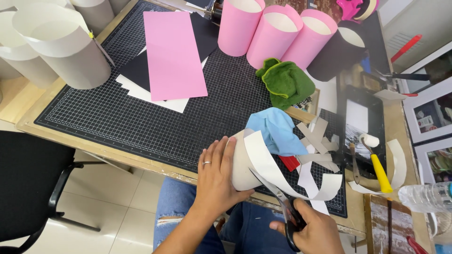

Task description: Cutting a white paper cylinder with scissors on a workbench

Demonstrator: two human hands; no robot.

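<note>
Two hands are working at the near edge of a wooden table (28,123), which is carrying a black gridded cutting mat (141,127). Pale floor tiles (117,197) and a black chair (28,178) are showing below the table's left end. The left hand (215,178), wearing a ring, is lying with fingers spread and wrapped around a grey card tube (241,162), pressing it against the mat's near edge. The right hand (316,233) is gripping the handles of black scissors (282,204), fingers closed through the loops; the blades are lying along the tube's rim, where a white curling strip (301,181) is peeling away and trailing to the right.

Three pink paper cylinders (275,33) are standing upright at the far side of the mat, with a black cylinder (336,54) just beside them. Several grey-white cylinders (56,47) are lying at the table's far left. A flat pink sheet (174,54) is resting on black and white sheets (136,77). A green felt piece (287,84) and a light blue cloth (278,131) are lying near the tube, beside grey offcuts (318,141). A yellow-handled tool (379,171) is resting on a black tray (362,122) at the right, and a clear plastic bottle (426,197) is lying at the edge of view.
</note>
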